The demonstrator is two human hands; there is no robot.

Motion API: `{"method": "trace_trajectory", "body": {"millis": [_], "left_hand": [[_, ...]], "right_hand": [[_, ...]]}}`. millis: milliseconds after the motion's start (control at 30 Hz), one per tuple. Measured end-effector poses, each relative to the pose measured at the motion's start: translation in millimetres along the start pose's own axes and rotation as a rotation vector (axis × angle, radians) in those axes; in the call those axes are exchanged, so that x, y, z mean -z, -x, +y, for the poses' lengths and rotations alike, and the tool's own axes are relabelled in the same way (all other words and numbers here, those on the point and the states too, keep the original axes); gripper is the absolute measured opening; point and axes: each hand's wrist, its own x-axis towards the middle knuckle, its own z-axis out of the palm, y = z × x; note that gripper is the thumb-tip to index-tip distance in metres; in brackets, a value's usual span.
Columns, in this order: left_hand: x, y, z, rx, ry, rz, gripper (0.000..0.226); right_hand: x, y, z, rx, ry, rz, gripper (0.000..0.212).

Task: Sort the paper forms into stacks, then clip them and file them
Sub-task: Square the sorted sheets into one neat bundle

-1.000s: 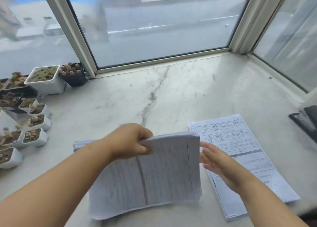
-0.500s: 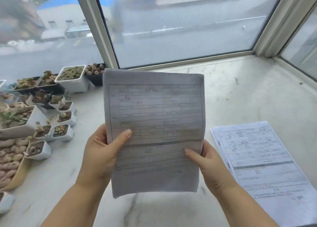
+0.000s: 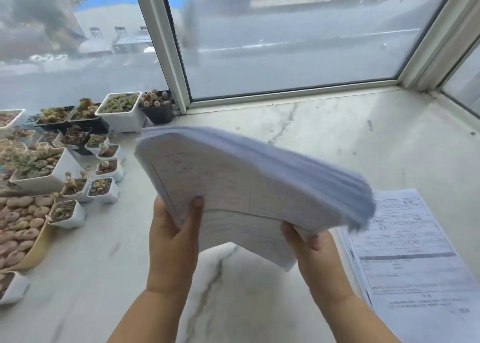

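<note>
A pale marble worktop [image 3: 324,140] runs up to a corner window [image 3: 285,44] with a street beyond the glass. Above the worktop, a thick bundle of paper forms [image 3: 246,187] is held in the air, tilted and bowed, its far edge blurred. A second stack of forms [image 3: 407,259] lies flat on the worktop at the right. The left hand [image 3: 172,241] grips the bundle's lower left edge, thumb curled over the top sheet. The right hand [image 3: 317,252] grips the lower right corner from beneath. Small potted succulents [image 3: 78,161] crowd the left side.
</note>
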Motion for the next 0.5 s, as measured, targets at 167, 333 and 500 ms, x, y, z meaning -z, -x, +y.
{"method": "trace_trajectory", "body": {"millis": [167,333,500], "left_hand": [[-1,22,-9,-0.033,-0.192,-0.066,0.025],[3,33,-18,-0.071,-0.272,0.002,0.030],[16,35,-32,0.054,-0.254,0.024,0.035]], "right_hand": [[-11,3,4,0.025,-0.114,0.069,0.022],[-12,9,13,0.063,-0.127,0.098,0.003],[-11,13,33,0.006,0.040,0.007,0.012]]}}
